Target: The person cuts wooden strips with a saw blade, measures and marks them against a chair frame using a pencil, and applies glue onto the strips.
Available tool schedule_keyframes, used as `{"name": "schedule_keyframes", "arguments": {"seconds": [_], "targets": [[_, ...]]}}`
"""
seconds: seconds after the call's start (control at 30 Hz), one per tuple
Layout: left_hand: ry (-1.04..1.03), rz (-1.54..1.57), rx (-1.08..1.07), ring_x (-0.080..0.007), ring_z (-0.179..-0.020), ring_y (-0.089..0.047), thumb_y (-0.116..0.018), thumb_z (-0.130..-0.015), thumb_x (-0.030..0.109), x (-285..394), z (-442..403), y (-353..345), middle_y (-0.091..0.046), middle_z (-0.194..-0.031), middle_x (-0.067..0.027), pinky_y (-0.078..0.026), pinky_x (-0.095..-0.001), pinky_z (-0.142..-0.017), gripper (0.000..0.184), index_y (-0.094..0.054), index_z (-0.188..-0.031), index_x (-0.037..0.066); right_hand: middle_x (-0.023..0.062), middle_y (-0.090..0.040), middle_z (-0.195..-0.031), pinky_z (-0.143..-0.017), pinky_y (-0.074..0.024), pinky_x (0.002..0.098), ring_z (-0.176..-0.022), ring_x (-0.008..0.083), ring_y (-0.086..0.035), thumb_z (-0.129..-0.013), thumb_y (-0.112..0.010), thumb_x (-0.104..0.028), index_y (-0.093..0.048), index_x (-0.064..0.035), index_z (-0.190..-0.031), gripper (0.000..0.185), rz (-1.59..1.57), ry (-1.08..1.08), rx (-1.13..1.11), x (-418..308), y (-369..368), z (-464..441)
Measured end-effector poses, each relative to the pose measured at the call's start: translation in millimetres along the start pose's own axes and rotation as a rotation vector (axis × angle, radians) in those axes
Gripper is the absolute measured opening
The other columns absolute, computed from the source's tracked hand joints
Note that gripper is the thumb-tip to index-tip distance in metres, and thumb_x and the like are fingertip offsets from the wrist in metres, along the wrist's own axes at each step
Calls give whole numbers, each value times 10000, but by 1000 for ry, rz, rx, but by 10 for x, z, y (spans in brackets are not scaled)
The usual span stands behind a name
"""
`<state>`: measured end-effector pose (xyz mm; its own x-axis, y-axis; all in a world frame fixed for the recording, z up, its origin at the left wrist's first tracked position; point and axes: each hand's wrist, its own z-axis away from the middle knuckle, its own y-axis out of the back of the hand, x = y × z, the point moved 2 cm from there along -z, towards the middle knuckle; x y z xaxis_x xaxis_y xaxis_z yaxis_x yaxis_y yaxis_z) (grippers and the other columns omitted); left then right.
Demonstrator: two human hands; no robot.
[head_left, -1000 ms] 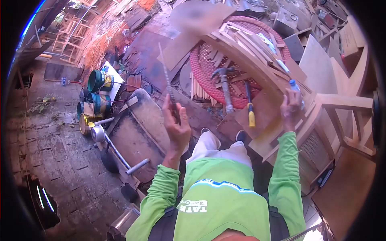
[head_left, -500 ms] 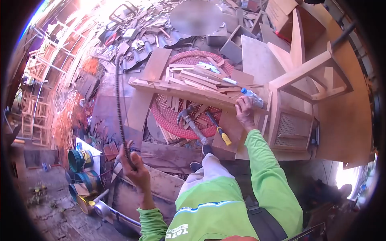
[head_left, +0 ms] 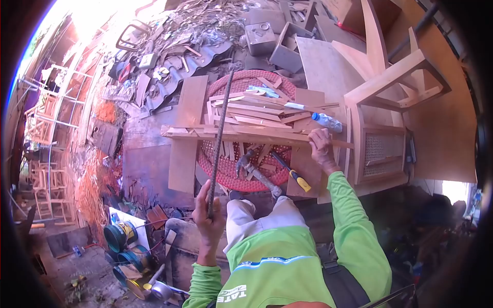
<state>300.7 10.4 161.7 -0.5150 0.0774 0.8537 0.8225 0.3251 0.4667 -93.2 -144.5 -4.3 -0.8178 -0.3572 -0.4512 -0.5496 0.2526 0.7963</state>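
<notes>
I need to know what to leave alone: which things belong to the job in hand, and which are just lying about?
Seemingly in the job:
ribbed rod, in the left hand
wooden plank, at the right hand

Seemingly just lying about:
hammer
yellow-handled tool
plastic bottle
buckets

We can read TATE in big letters [head_left: 234, 296] on the green shirt [head_left: 287, 247]. The little word [head_left: 236, 289] by it is too small for us. Left of the shirt, a green bucket [head_left: 114, 238] has a label [head_left: 128, 232], but we cannot make out its words.

Red round surface [head_left: 239, 184], seemingly woven, wood strips [head_left: 257, 114], hammer [head_left: 259, 174], yellow-handled tool [head_left: 299, 180]
</notes>
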Motion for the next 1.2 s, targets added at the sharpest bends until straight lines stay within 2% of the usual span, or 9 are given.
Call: {"name": "schedule_keyframes", "arguments": {"seconds": [0.37, 0.57, 0.63, 0.7, 0.83, 0.9, 0.93, 1.03, 1.2], "targets": [[64, 55, -366, -43, -727, -480, -641, -1148, 175, -234, -615, 420, -576, -875, 42, -404, -231, -633, 419, -613, -1518, -21, 93, -619, -1093, -946, -520, 471, -1086, 352, -582, -808, -729, 76, -723, -86, -1115, 347, 107, -123, -87, -194, 48, -138], [104, 76, -377, -52, -697, -458, -652, -1138, 155, -255, -539, 203, -530, -811, 44, -382, -243, -610, 421, -611, -1527, 0, 120, -612, -1089, -944, -513, 489, -1081, 373, -584, -819, -720, 91, -717, -61, -1110, 328, 36, -129, -27, -210, 80, -164], [71, 77, -339, -54, -691, -455, -655, -1137, 157, -218, -546, 104, -515, -795, 48, -370, -247, -603, 419, -611, -1523, -1, 131, -609, -1092, -947, -510, 497, -1080, 384, -584, -820, -710, 89, -696, -54, -1126, 338, 45, -143, 18, -167, 173, -164], [101, 18, -354, -85, -692, -489, -688, -1076, 29, -216, -487, 129, -624, -805, -40, -440, -268, -627, 499, -572, -1561, 36, 143, -606, -1096, -949, -507, 505, -1080, 394, -584, -821, -699, 88, -675, -46, -1142, 349, 33, -157, 52, -201, 212, -30], [128, -48, -227, -80, -716, -513, -682, -1089, 51, -247, -398, 245, -649, -839, -46, -456, -257, -652, 474, -578, -1551, 28, 191, -595, -1116, -934, -520, 536, -1085, 430, -617, -825, -671, 34, -574, -37, -1196, 390, -60, -221, 36, -417, 136, -113], [70, -57, -99, -93, -770, -573, -662, -1120, 103, -232, -418, 364, -687, -932, -41, -500, -262, -715, 429, -588, -1532, 10, 197, -593, -1155, -862, -562, 540, -1030, 441, -665, -814, -700, 13, -576, -43, -1185, 395, -140, -222, -114, -764, -114, -355], [99, -30, -51, -104, -803, -609, -649, -1138, 135, -243, -406, 438, -708, -994, -38, -525, -268, -754, 410, -594, -1520, -2, 206, -598, -1183, -785, -596, 549, -952, 452, -711, -805, -758, -25, -600, -50, -1212, 437, -102, -107, -55, -962, -223, -514], [170, -63, 63, -105, -808, -612, -635, -1151, 159, -365, -375, 659, -703, -1038, -31, -533, -271, -757, 394, -600, -1507, -7, 212, -603, -1215, -785, -610, 556, -932, 464, -735, -814, -833, -99, -629, -51, -1236, 471, -116, -70, -184, -1364, -531, -870], [289, 116, 137, -18, -704, -457, -584, -1182, 186, -432, -318, 843, -632, -947, 43, -357, -213, -586, 348, -615, -1485, 19, 220, -591, -1268, -788, -612, 574, -922, 480, -743, -845, -872, -189, -668, -31, -1176, 419, -61, -92, -349, -1391, -843, -1068]]}}
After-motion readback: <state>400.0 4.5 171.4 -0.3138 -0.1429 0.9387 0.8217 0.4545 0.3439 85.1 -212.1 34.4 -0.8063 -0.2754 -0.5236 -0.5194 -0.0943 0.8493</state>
